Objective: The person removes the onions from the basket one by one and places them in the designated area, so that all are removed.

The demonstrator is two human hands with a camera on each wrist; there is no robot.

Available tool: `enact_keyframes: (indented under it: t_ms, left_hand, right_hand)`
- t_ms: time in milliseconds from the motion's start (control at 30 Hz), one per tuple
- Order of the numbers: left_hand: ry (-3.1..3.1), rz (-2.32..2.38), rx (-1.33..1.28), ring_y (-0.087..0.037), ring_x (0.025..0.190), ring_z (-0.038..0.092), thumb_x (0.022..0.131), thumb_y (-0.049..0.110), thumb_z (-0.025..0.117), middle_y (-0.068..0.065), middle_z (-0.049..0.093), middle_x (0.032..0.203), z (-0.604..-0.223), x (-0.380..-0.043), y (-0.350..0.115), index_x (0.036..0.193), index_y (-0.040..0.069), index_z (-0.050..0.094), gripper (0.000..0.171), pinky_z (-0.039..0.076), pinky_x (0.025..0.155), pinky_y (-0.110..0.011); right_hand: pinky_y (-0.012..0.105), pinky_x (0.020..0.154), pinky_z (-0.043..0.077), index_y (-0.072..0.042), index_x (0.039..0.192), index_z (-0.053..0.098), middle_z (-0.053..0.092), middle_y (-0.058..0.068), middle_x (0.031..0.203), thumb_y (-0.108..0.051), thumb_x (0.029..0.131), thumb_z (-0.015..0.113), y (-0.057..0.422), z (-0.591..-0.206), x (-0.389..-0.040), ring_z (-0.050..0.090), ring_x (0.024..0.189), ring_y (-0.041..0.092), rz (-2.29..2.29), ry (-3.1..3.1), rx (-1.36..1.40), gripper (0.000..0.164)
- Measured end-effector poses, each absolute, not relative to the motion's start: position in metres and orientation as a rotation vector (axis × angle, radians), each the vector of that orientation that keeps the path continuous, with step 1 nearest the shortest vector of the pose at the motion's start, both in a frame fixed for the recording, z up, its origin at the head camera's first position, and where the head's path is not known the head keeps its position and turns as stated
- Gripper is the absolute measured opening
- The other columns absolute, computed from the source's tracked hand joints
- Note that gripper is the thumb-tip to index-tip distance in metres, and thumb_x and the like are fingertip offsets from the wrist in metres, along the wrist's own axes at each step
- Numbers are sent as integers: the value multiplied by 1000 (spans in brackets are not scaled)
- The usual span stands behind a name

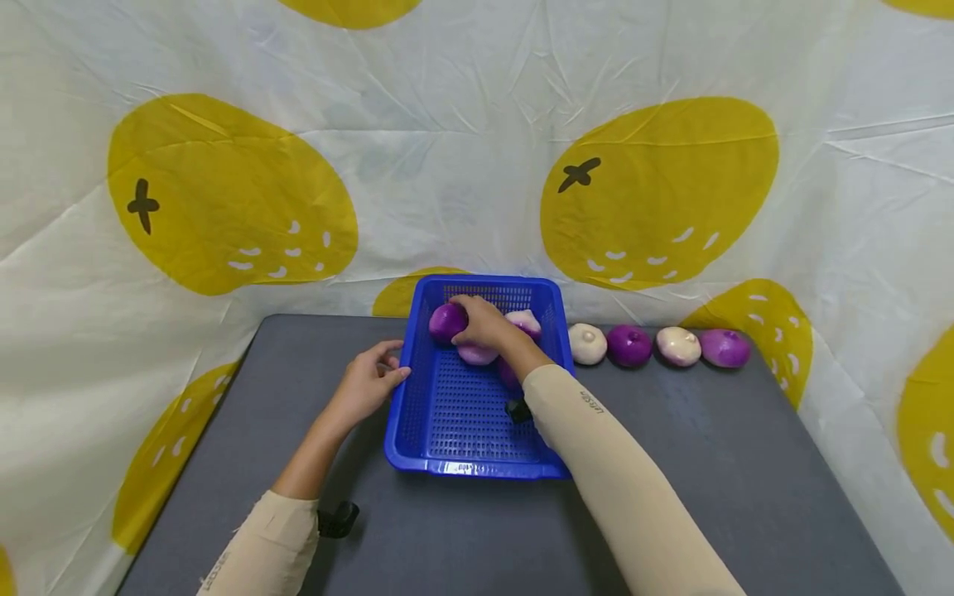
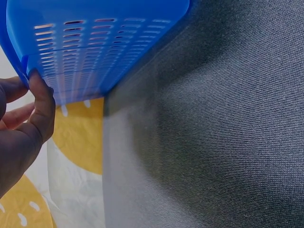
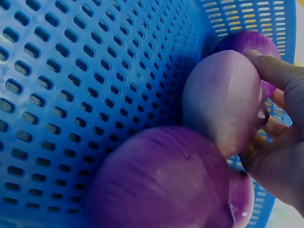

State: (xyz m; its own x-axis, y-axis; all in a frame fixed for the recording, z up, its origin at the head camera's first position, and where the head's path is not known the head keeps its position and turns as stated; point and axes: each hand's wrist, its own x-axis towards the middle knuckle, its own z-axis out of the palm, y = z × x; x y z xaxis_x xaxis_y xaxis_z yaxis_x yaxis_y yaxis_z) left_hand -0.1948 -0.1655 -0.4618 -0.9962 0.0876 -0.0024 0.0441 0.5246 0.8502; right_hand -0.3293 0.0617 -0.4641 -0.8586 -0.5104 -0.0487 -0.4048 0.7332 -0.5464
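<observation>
A blue perforated plastic basket (image 1: 477,468) stands on the table. My left hand (image 1: 365,385) pinches its left rim between thumb and fingers; the left wrist view shows that grip on the basket's edge (image 2: 104,47). Inside the basket, near the far left corner, my right hand (image 1: 488,321) holds a dark purple onion (image 1: 447,323). Beneath that hand lies a pale pinkish onion (image 1: 477,354). Another onion with a whitish top (image 1: 525,322) sits by the right wall. A large purple onion (image 3: 161,180) fills the bottom of the right wrist view; the right forearm partly covers it in the head view.
Right of the basket, several onions stand in a row along the table's back: a white one (image 1: 588,343), a dark purple one (image 1: 629,345), a cream one (image 1: 678,346) and a lighter purple one (image 1: 725,348). A lemon-patterned cloth (image 1: 462,165) hangs behind the grey table (image 1: 708,480).
</observation>
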Motion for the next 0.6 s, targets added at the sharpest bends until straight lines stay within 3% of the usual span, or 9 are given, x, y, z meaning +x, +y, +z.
enact_keyframes:
  t_ms: [600]
  left_hand:
    - [2714,1513,134,-24,80,67,99,9,68,-17,61,101,-467,-192,-166,144,-2,54,48,60,63,-33]
  right_hand:
    - [46,107,49,-8,144,54,54,21,132,-26,85,83,64,-464,-324,56,122,34,-881,2771,-704,68]
